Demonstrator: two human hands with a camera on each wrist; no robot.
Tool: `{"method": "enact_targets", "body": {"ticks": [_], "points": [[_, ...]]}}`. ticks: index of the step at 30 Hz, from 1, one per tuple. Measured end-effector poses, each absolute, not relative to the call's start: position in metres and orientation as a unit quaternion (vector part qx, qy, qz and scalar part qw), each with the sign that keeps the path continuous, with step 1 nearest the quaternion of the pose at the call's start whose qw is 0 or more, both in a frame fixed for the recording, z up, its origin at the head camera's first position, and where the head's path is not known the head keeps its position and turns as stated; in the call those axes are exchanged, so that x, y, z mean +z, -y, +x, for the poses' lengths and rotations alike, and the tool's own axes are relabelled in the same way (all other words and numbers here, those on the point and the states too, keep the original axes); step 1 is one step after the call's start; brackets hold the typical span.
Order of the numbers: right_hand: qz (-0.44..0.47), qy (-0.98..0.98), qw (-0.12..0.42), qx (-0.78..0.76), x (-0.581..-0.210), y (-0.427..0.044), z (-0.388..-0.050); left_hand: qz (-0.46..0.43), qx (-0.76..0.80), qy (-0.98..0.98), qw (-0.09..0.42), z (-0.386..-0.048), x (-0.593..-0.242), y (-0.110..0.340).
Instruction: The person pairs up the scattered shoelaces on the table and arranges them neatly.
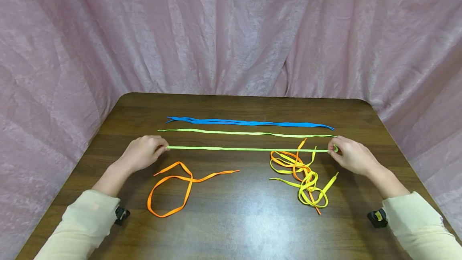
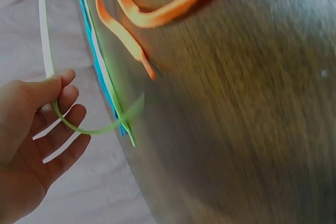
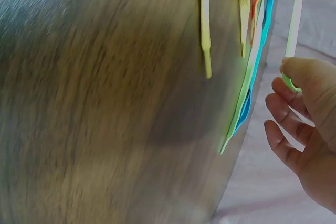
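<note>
A light green shoelace (image 1: 234,149) is stretched taut from side to side between both hands. My left hand (image 1: 146,151) pinches it near one end between thumb and index finger; in the left wrist view the loose tail of the green shoelace (image 2: 94,131) curves below the fingers. On the other side my right hand (image 1: 351,155) pinches the lace the same way, a short bit curling at the fingertips. Beyond it, a second green shoelace (image 1: 231,133) lies straight across the table. Farther back, blue shoelaces (image 1: 234,122) lie side by side, parallel to it.
An orange shoelace (image 1: 169,177) lies looped at the left on the wooden table (image 1: 231,220). At the right, yellow shoelaces (image 1: 314,179) are tangled with another orange lace (image 1: 297,159). A pink curtain (image 1: 231,31) hangs behind the table's far edge.
</note>
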State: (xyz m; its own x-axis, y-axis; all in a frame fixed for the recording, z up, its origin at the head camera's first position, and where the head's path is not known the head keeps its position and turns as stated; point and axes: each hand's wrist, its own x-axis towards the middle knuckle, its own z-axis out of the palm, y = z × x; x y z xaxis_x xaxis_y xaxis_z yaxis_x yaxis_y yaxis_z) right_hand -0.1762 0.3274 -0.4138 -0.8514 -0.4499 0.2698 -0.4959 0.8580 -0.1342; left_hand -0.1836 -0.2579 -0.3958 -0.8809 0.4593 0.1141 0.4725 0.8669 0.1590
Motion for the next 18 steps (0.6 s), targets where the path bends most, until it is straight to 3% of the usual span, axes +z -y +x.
{"method": "enact_targets", "body": {"ticks": [18], "points": [[0.227,0.96,0.133,0.093,-0.413,-0.355,-0.174,-0.187,-0.099,0.977,0.023,-0.192,-0.4,0.29]]}}
